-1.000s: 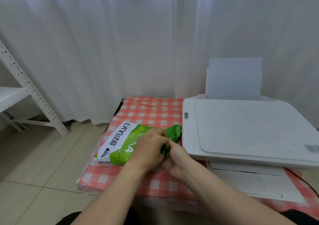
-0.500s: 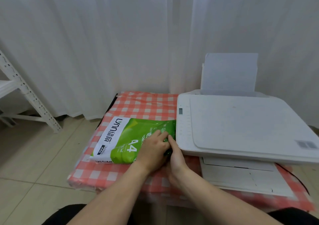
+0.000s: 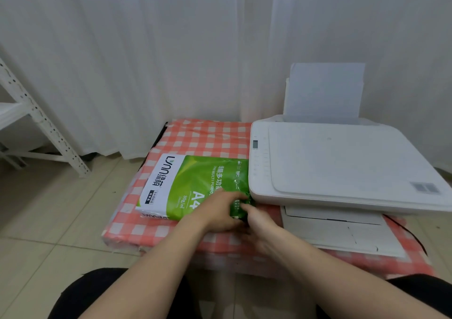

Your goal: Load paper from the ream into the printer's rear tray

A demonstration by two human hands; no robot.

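A green and white ream of A4 paper (image 3: 193,186) lies flat on the low counter (image 3: 203,137), which is covered in a red and white checked cloth, and its right end sits just beside the left edge of the white printer (image 3: 342,164), touching or nearly so. The ream's wrapper is crumpled at the near right corner, close to the printer's front left corner. The left hand (image 3: 217,212) rests on top of the ream at that corner, fingers bent down onto the green wrapper; its grip looks pressed onto the plastic, though whether it pinches a fold cannot be told. The right hand (image 3: 260,223) is blurred, lying at the same corner just below the printer's front edge, its fingertips meeting the crumpled wrapper; its grip cannot be told either. Behind the printer's flat lid, the rear tray (image 3: 324,93) stands upright with a pale sheet in it, against a white curtain (image 3: 146,49). The printer's output tray (image 3: 337,230) extends toward the person. Far left of the printer stands a white metal shelf frame (image 3: 36,120) on the tiled floor (image 3: 49,211).
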